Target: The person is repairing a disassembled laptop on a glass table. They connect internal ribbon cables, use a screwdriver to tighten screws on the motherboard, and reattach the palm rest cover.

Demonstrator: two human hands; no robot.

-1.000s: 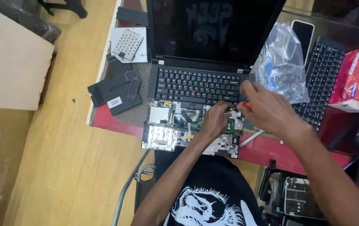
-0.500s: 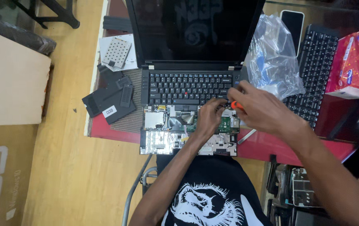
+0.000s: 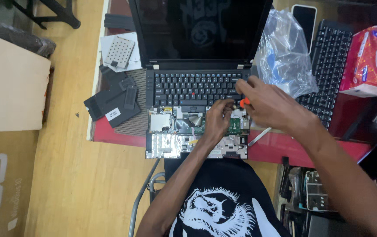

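Observation:
An open black laptop [image 3: 197, 66] sits on the red table [image 3: 285, 147] with its palm rest removed, exposing the inner boards [image 3: 166, 123]. The detached palm rest [image 3: 171, 145] lies upside down at the table's near edge. My left hand [image 3: 218, 120] rests on the exposed board near the lower right of the keyboard [image 3: 188, 87], fingers curled down on a spot there. My right hand [image 3: 267, 105] hovers just right of it, gripping an orange-handled screwdriver [image 3: 244, 102] whose tip points at the same spot.
A clear plastic bag [image 3: 285, 52], a phone [image 3: 303, 17], a separate black keyboard [image 3: 329, 66] and a red-white packet [image 3: 370, 59] lie to the right. Black covers [image 3: 111, 98] and a perforated metal plate [image 3: 119, 52] lie to the left. A cardboard box [image 3: 8, 92] stands on the floor.
The view has shifted slightly. Both hands stay over the exposed board, the right hand turning a little with the screwdriver.

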